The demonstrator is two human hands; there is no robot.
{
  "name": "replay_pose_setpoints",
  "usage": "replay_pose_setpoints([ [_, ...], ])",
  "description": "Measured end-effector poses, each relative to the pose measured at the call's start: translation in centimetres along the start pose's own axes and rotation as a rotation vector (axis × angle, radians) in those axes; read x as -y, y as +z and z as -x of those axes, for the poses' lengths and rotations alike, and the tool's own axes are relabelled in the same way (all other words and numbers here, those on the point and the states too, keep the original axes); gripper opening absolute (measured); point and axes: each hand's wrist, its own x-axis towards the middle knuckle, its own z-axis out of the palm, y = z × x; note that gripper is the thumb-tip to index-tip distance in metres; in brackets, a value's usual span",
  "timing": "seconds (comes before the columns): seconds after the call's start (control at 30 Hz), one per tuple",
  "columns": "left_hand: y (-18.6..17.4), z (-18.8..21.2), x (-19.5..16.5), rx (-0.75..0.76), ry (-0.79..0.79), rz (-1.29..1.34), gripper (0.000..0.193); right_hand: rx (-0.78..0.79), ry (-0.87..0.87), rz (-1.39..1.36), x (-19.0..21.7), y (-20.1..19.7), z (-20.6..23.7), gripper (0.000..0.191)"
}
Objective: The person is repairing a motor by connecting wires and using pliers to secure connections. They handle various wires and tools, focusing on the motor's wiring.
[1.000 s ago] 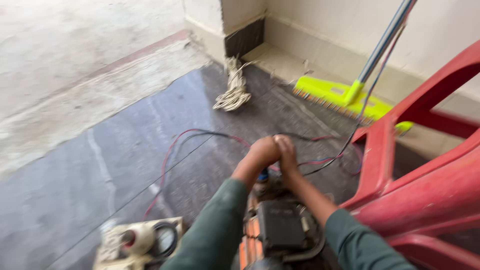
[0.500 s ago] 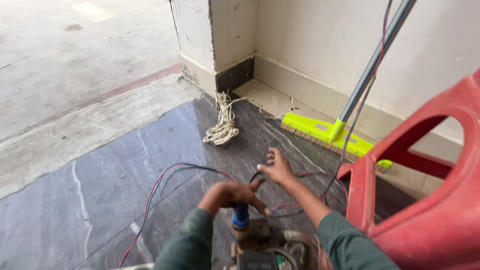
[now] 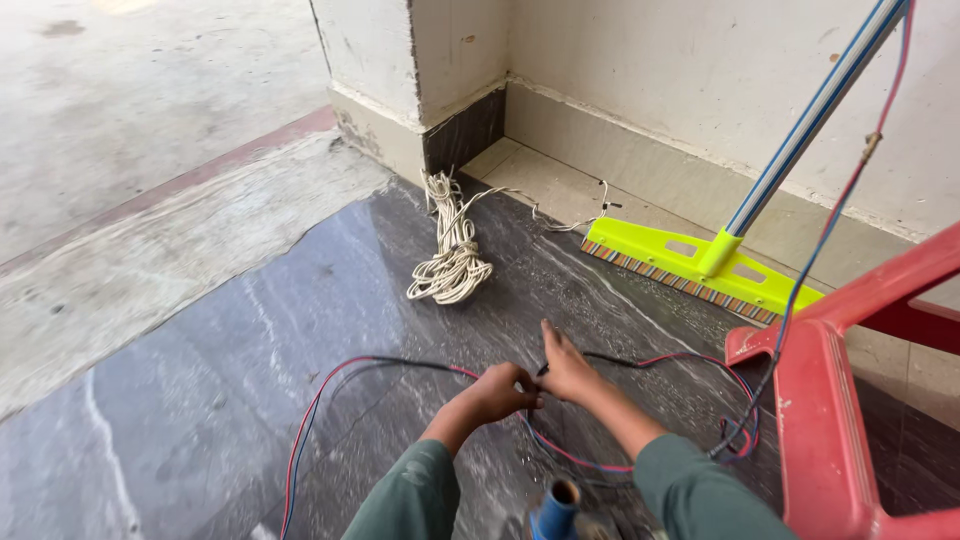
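Note:
My left hand (image 3: 500, 392) and my right hand (image 3: 566, 365) meet low over the dark stone floor, both pinching the red, blue and black wires (image 3: 400, 365) that loop across it. The wire runs left in a long curve and right toward the red chair. A blue pipe end (image 3: 556, 508) of a machine shows at the bottom edge, just below my wrists. Both sleeves are green.
A red plastic chair (image 3: 840, 420) stands at the right. A yellow-green broom head (image 3: 700, 265) with a striped handle leans by the wall. A bundle of white cord (image 3: 452, 255) lies near the pillar corner (image 3: 420, 90). A wire hangs down along the broom handle.
The view has tilted up, so the machine has dropped almost out of sight. My hands have shifted onto the wires, closer together, on the floor.

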Motion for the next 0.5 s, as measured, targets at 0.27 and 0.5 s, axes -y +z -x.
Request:
replay_pose_setpoints([
  [0.27, -6.3, -5.6, 2.7, -0.738, -0.022, -0.055, 0.071, 0.386, 0.241, 0.371, -1.0, 1.7, -1.0, 0.143],
  [0.5, -12.7, -11.5, 0.0, -0.734, -0.261, -0.190, 0.114, 0.311, 0.160, 0.322, -3.6, 2.7, -0.2, 0.141],
])
